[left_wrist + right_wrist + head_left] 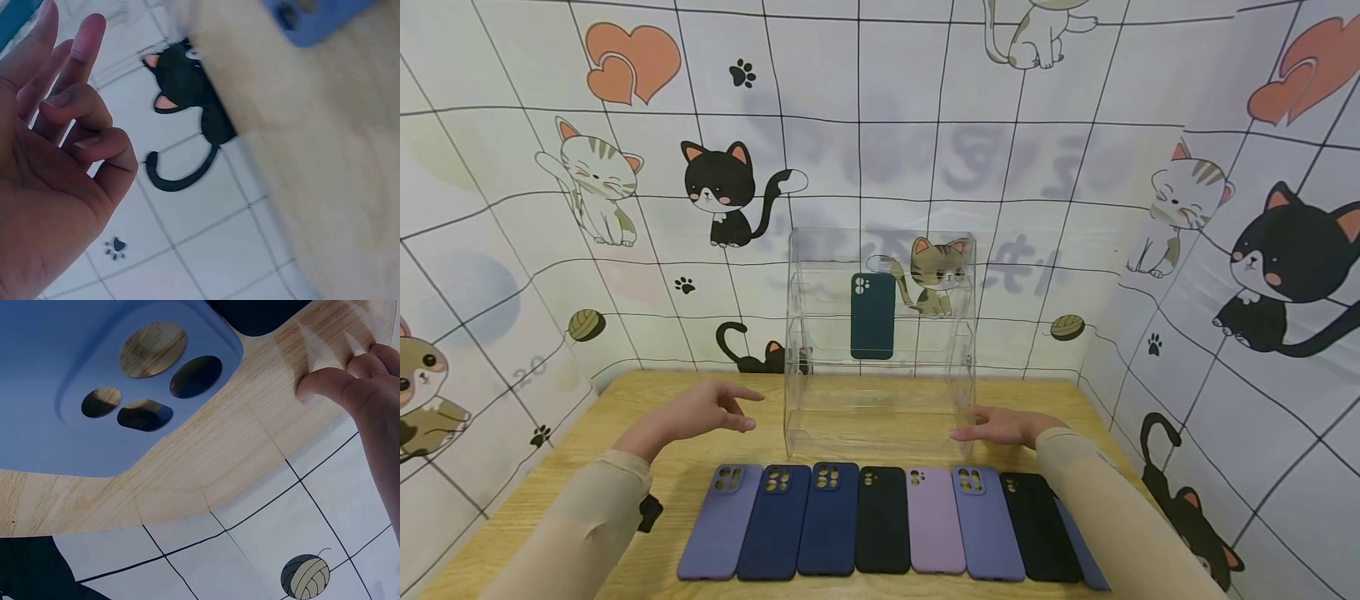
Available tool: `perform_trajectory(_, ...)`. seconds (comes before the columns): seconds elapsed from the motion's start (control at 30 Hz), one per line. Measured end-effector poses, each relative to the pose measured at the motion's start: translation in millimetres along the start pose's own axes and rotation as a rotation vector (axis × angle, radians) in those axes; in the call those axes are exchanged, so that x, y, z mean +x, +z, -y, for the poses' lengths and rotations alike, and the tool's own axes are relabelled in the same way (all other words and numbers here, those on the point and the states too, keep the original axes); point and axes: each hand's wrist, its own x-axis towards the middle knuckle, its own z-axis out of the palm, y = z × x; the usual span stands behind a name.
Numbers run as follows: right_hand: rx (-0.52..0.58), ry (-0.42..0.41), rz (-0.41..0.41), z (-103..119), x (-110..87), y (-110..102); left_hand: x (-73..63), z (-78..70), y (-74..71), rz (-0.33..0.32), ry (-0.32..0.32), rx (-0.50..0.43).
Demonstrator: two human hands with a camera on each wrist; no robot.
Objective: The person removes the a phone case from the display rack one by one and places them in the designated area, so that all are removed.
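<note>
A clear stepped display rack (880, 400) stands at the back middle of the table. One dark teal phone case (872, 317) stands upright on an upper tier. My left hand (711, 410) hovers left of the rack, apart from it, index finger extended and other fingers loosely bent; its palm (56, 206) shows in the left wrist view, holding nothing. At the rack's lower right corner, my right hand (1003, 425) reaches in with its fingertips at the clear side; whether they press it is hard to see. A row of phone cases lies in front: purple (718, 525), navy (775, 525), black (882, 525), pink (936, 525).
The wooden table (647, 400) meets a white cat-print backdrop (857, 158) behind and at both sides. At the row's right end, a blue case (1082, 546) is partly hidden under my right sleeve (1112, 500). A purple case (150, 444) fills the right wrist view's upper left.
</note>
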Motion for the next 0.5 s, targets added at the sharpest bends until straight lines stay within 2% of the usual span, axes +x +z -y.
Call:
perform_trajectory(0.3, 0.010, -0.011, 0.001, -1, -0.2, 1, 28.6, -48.4, -16.0, -0.073, 0.079, 0.025)
perform_trajectory(0.5, 0.012, -0.025, 0.002, -1, -0.8, 1, 48.3, -70.4, -22.1, -0.093, 0.084, 0.023)
